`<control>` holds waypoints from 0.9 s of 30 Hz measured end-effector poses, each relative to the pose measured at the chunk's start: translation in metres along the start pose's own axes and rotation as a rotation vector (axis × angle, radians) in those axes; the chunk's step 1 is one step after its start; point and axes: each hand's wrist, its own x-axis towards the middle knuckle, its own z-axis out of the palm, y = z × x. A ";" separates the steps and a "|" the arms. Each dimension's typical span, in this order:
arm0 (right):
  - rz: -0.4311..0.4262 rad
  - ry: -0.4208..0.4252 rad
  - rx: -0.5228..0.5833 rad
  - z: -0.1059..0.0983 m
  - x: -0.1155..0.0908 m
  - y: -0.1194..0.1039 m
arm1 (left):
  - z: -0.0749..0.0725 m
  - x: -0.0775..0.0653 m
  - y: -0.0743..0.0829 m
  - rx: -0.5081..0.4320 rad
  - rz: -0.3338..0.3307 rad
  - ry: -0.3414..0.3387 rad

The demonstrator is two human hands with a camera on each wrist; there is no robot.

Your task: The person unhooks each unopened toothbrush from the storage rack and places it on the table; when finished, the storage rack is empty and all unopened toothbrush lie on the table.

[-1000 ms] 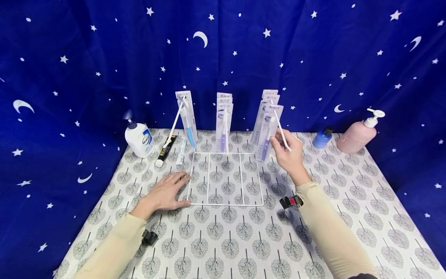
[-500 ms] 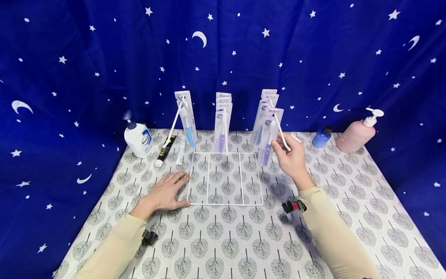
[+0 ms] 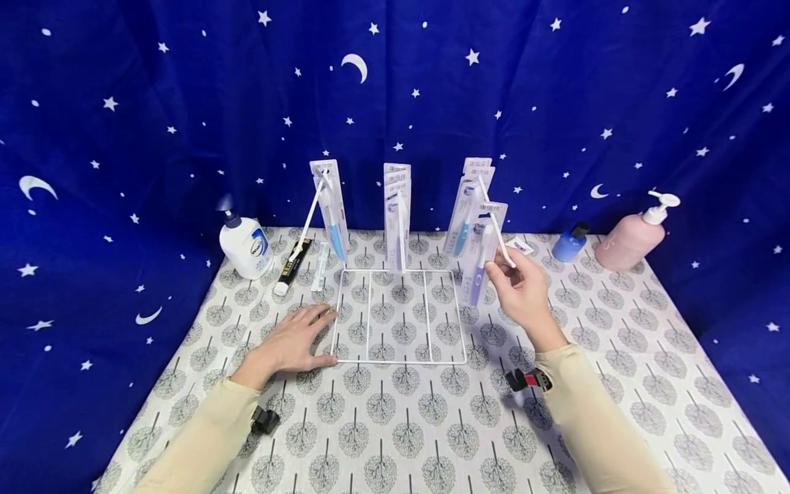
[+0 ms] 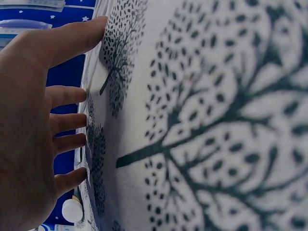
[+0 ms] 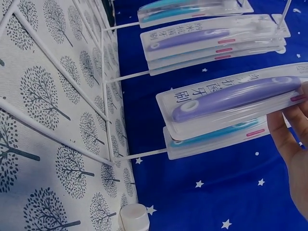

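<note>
With thumb and fingertips, my right hand [image 3: 523,291] pinches the edge of a purple toothbrush in a clear blister pack [image 3: 476,280]. This pack hangs around the right arm of a white wire rack [image 3: 368,315], near the arm's front end. Two more packs, a blue toothbrush [image 3: 462,237] in front, hang farther back there. The middle arm bears several packed toothbrushes [image 3: 395,226], and the left arm has a blue one [image 3: 333,219]. My left hand [image 3: 293,341] lies with fingers spread at the left side of the rack's base, thumb at the front corner.
To the left stand a white pump bottle [image 3: 247,248], a black toothpaste tube [image 3: 291,269] and a slim pale packet [image 3: 320,267]. A blue bottle [image 3: 569,247] and a pink pump bottle [image 3: 631,243] are on the right. A starry blue curtain [image 3: 395,103] hangs behind.
My right hand has drawn the purple toothbrush pack forward and slightly down along the right arm, away from the packs behind it. The left hand has stayed in place.
</note>
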 end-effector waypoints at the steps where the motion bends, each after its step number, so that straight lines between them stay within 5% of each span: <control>1: -0.009 0.000 0.006 0.000 -0.001 0.000 | 0.000 0.000 0.000 0.000 0.001 0.001; 11: -0.098 -0.028 0.128 -0.005 -0.008 -0.004 | -0.004 0.001 0.000 0.013 0.003 -0.003; 27: -0.188 -0.084 0.171 -0.014 -0.024 -0.027 | 0.000 0.001 -0.001 0.023 0.003 0.001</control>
